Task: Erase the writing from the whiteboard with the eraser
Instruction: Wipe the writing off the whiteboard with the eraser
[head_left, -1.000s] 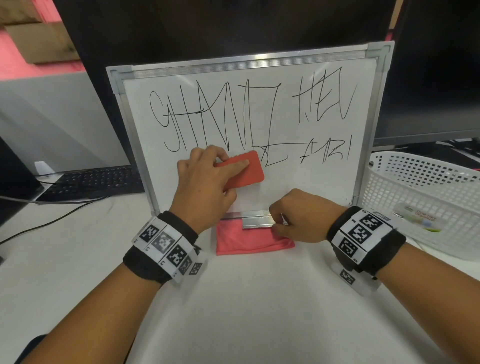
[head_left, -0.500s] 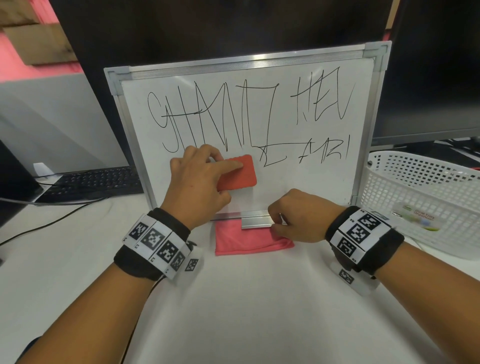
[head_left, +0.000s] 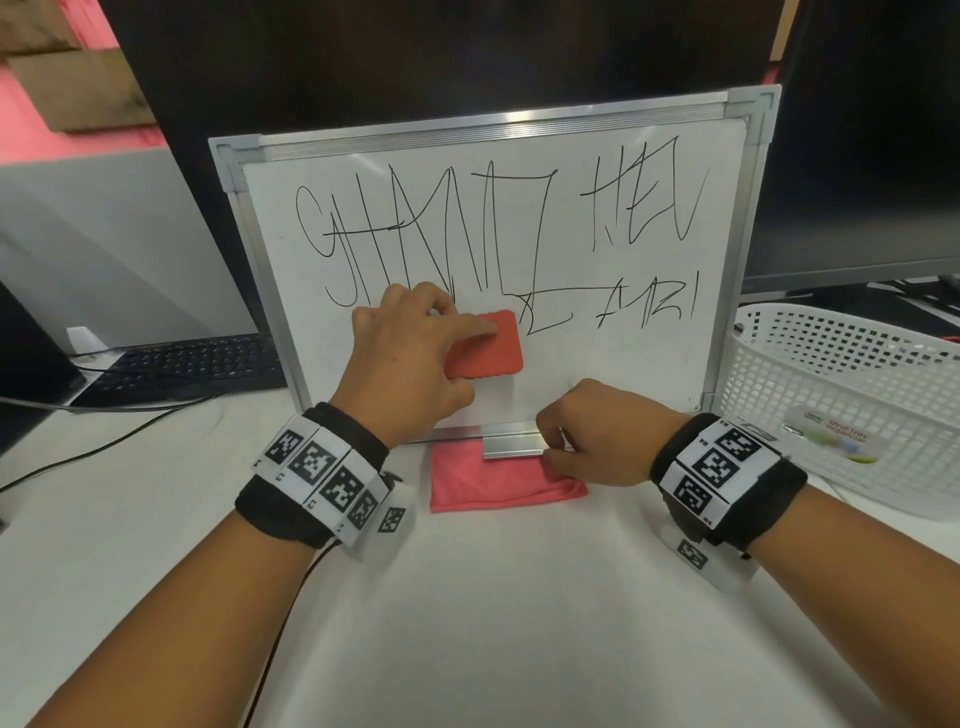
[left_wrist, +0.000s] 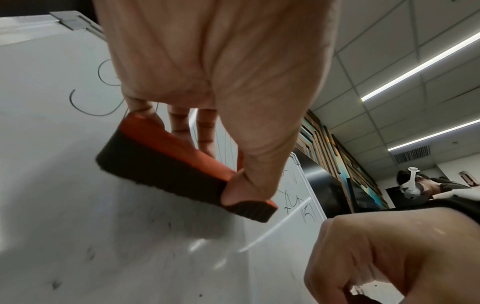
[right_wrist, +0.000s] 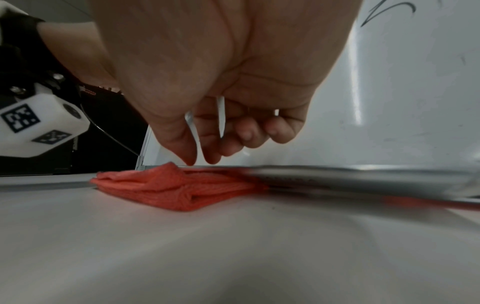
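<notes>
Whiteboard (head_left: 597, 364) stands propped on the table, still full of black scribbles. The left hand (head_left: 402, 364) grips the red eraser (head_left: 488, 345) flat against the board, low down, likely to rub. The right hand (head_left: 597, 434) is curled at the bottom ledge (head_left: 511, 447), I think to steady it. Whether it really pinches the ledge, I cannot tell.

Red, dark-felted eraser (head_left: 485, 345) seemingly flat against the upright, black-scrawled whiteboard (head_left: 613, 374), low centre
</notes>
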